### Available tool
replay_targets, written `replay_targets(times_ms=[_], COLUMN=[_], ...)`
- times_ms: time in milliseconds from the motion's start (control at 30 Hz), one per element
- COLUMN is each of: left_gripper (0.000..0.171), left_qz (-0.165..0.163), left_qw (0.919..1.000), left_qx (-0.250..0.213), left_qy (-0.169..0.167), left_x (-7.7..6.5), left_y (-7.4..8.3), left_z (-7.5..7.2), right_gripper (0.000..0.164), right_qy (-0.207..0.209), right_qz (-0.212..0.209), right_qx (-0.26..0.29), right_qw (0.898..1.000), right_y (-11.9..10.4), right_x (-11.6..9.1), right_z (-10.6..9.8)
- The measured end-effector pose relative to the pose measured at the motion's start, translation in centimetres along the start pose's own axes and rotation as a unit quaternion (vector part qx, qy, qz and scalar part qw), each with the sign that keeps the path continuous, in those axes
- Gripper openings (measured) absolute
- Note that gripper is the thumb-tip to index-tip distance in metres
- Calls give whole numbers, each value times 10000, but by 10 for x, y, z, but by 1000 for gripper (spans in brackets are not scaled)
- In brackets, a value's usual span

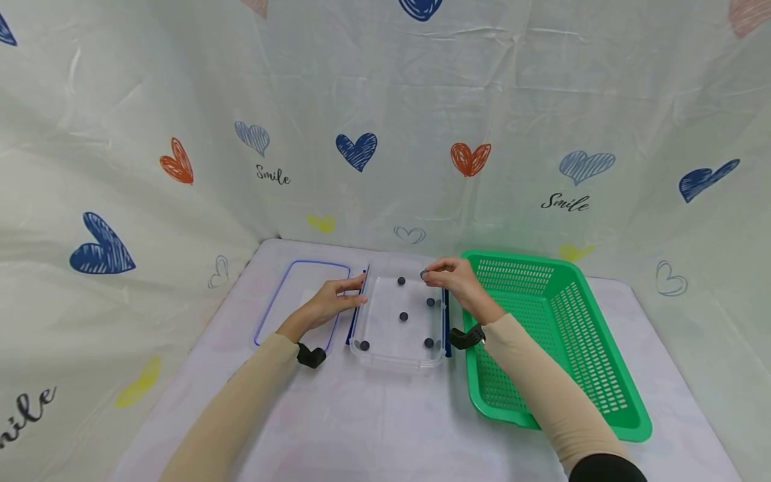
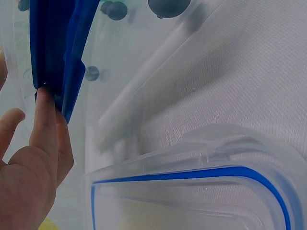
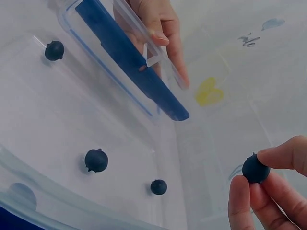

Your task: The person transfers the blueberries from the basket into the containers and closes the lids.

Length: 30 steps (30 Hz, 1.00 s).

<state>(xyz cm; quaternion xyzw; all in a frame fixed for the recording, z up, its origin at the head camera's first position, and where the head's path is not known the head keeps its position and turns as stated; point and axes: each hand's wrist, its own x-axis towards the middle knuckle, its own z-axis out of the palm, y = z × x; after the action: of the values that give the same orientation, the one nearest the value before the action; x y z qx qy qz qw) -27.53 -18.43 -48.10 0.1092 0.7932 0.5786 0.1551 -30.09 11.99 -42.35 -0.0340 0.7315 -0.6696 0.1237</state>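
Observation:
A clear plastic container [image 1: 385, 355] with dark blue side latches stands on the table. Several blueberries [image 1: 403, 316] lie spread over its floor. My left hand [image 1: 328, 302] holds the container's left side, with fingertips at the blue latch [image 2: 55, 52] in the left wrist view. My right hand [image 1: 458, 282] is over the far right corner of the container. Between thumb and fingers it pinches a blueberry [image 3: 255, 168], seen plainly in the right wrist view. Another blueberry [image 3: 96, 160] rests on the container floor nearby.
Left of the container lies a clear lid [image 1: 301, 288] with a blue seal, partly behind my left hand. A green plastic basket [image 1: 602, 314] stands close on the right, under my right forearm. A sheet printed with hearts [image 1: 357, 151] hangs behind the table.

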Motion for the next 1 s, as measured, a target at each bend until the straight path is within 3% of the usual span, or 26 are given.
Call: replay_targets(times_ms=[1000], left_gripper=[70], left_qz=[103], left_qw=[9997], left_qx=[-174], left_qy=[-122], left_x=[0], left_y=[1], left_z=[0], right_gripper=[24], right_qy=[-46], right_qz=[-27], right_qx=[-39], right_qw=[10000], right_y=[10], right_x=[-1], right_z=[0])
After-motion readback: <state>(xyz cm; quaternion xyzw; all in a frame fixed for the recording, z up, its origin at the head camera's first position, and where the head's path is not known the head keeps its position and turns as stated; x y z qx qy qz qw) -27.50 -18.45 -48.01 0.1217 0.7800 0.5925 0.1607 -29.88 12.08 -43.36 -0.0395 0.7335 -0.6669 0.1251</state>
